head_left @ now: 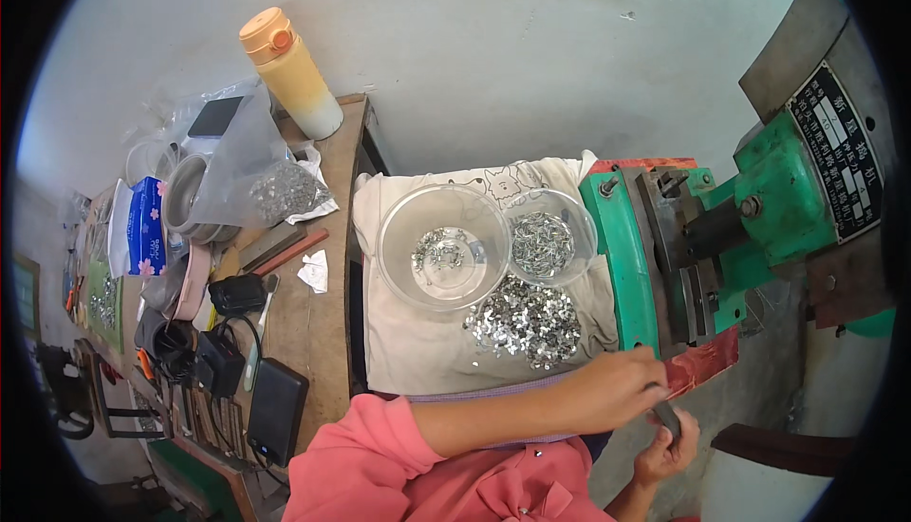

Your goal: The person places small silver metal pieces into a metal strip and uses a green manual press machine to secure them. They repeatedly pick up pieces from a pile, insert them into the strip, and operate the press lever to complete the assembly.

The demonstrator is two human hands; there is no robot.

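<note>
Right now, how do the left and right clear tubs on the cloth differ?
The left tub is wider; the right tub is smaller.
The left tub holds scattered metal bits with much of its bottom bare, while metal pieces cover most of the right tub's bottom.
Both are round, see-through and open-topped.

This is a workshop: a green press (778,190) stands just beyond the cloth's (408,356) right edge, and metal bits (531,321) lie heaped toward its near right corner. Cables (256,332) and bars (275,250) clutter the wooden bench (327,332)
</note>
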